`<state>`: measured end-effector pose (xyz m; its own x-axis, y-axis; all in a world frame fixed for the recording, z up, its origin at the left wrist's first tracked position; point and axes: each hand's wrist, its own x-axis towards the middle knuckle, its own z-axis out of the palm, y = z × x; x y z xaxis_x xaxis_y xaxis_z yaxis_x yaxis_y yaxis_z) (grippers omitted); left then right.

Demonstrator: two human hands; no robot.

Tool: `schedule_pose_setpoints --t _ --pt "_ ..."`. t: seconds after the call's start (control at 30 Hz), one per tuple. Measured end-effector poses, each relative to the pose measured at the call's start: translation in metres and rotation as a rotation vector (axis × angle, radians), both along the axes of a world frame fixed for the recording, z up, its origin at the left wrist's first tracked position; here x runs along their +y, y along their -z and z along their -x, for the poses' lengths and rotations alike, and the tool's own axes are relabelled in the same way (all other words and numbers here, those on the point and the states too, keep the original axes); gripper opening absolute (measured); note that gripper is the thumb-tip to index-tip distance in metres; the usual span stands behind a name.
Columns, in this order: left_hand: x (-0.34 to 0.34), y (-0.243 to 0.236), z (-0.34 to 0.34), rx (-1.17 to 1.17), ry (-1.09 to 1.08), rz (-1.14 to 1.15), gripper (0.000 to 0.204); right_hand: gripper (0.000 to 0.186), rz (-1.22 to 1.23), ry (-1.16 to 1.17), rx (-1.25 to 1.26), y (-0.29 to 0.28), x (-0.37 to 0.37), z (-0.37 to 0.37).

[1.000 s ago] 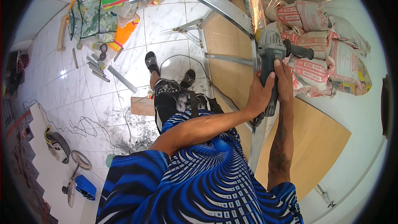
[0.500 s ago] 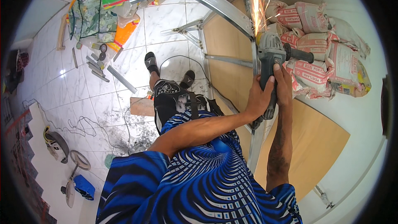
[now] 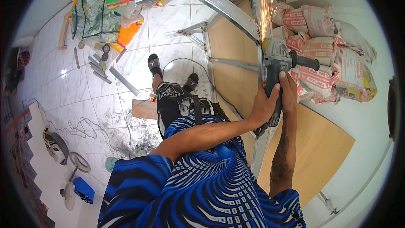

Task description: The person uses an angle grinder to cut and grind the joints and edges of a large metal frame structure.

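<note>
Tho in both hands (image 3: 265, 104), grinder (image 3: 277, 62) w/ disc (image 3: 265, 44) mostly hidden

Sparks (image 3: 266, 17) are flying from the angle grinder (image 3: 276, 65), a bright orange spray well beyond the fingers (image 3: 285, 82)! The dark grey body lies lengthwise, wrapped by fingers from both sides, its rear end poking out behind them. Ahead of the fingertips sits the silvery gear head (image 3: 277, 48), yellow showing along its left edge, and the black side handle (image 3: 307, 62) juts out rightward, clear of the grip. Just left of the fingers runs the bare, shiny metal frame (image 3: 228, 12), beams branching off ahead and leftward; contact with the disc is hidden.
</note>
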<state>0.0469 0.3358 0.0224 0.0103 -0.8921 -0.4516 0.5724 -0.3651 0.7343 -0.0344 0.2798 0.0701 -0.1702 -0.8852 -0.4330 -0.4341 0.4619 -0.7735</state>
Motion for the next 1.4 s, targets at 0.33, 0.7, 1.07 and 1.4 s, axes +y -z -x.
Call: schedule_pose_setpoints --t 0.33,0.7,1.07,1.4 --pt "-0.003 -0.003 -0.008 0.048 0.045 -0.015 0.05 0.056 0.005 -0.032 0.095 0.002 0.0 0.003" --pt "-0.012 -0.001 -0.01 0.109 0.07 -0.016 0.061 0.054 0.045 -0.038 0.081 -0.006 -0.008 -0.007" --pt "-0.012 -0.002 -0.009 0.073 0.058 -0.034 0.06 0.054 0.045 -0.065 0.086 -0.002 -0.012 -0.005" --pt "-0.012 0.001 -0.01 0.094 0.073 -0.03 0.059 0.059 0.036 -0.073 0.109 0.0 -0.012 -0.001"
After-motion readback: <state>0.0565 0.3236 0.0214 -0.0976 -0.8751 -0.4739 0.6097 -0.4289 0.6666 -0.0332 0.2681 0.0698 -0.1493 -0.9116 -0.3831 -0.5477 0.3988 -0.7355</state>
